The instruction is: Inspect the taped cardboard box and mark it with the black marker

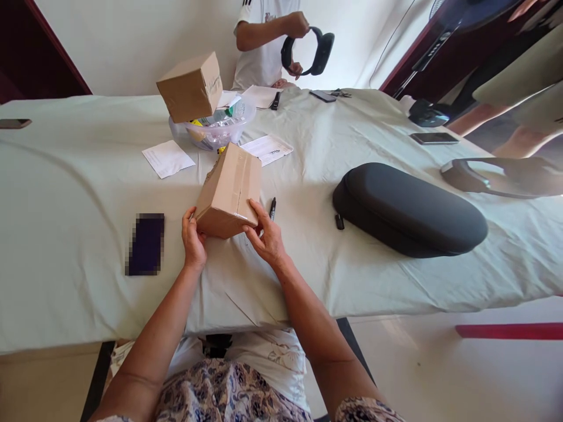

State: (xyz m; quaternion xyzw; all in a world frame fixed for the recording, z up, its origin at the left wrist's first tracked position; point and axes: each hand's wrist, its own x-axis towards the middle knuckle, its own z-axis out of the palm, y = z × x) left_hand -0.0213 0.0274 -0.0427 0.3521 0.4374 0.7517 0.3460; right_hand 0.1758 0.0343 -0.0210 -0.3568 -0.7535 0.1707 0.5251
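Gripping a taped brown cardboard box point(226, 190) at lower centre of the frame, the left hand point(193, 240) curls around one end while the right hand point(265, 233) presses, fingers spread, on the other, tilting it over a pale green cloth-covered table point(88, 234). A slim black marker pen point(272, 208) lies just beside the right hand.

I have my left hand point(193, 241) and right hand point(265, 234) gripping both sides of a taped cardboard box point(227, 190) above the sheet-covered bench point(65, 199), with a marker point(272, 208) just beside my right hand. Upper centre of the frame, a second cardboard box point(191, 88) sits tilted on a clear plastic bowl point(215, 138). Right of centre lies a black zip case point(409, 211). At top, a co-worker's hands point(295, 24) hold a black headband point(323, 53).
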